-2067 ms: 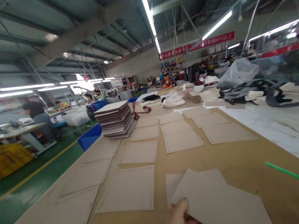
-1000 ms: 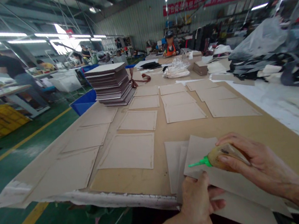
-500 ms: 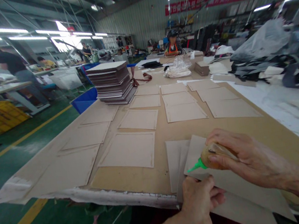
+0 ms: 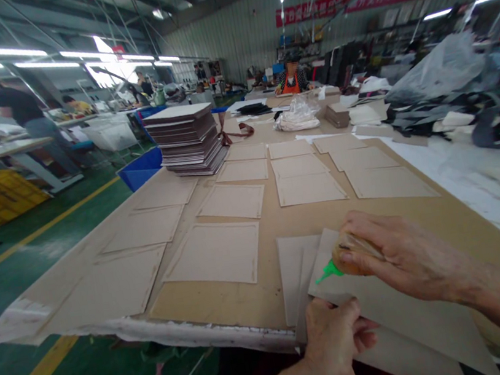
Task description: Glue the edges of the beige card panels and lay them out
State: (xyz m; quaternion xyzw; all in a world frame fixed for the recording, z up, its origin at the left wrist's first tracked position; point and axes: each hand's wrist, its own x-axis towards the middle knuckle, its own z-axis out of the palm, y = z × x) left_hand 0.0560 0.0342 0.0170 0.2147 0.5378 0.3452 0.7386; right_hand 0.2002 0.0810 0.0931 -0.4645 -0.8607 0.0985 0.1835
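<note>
My right hand [image 4: 394,254] is wrapped around a squeeze glue bottle [image 4: 352,254] with amber contents. Its green nozzle [image 4: 329,271] points down and left, with the tip at the left corner of a grey-brown cardboard sheet [image 4: 415,307]. At that sheet's near edge, my left hand [image 4: 333,331] has its thumb and fingers closed on the board; the fingertips are partly hidden below. More sheets [image 4: 296,268] lie overlapped under and to the left of this one, at the table's front edge.
Several cardboard sheets [image 4: 215,251] are spread over the brown table [image 4: 201,300]. A tall stack of boards [image 4: 187,140] stands at the back left, near a blue bin [image 4: 142,168]. Dark fabric scraps [image 4: 435,118] and plastic lie at the right. A person in an orange apron [image 4: 292,82] sits at the far end.
My right hand has shifted slightly, and the green nozzle tip has moved a little up and right along the sheet's edge. My left hand stays in place.
</note>
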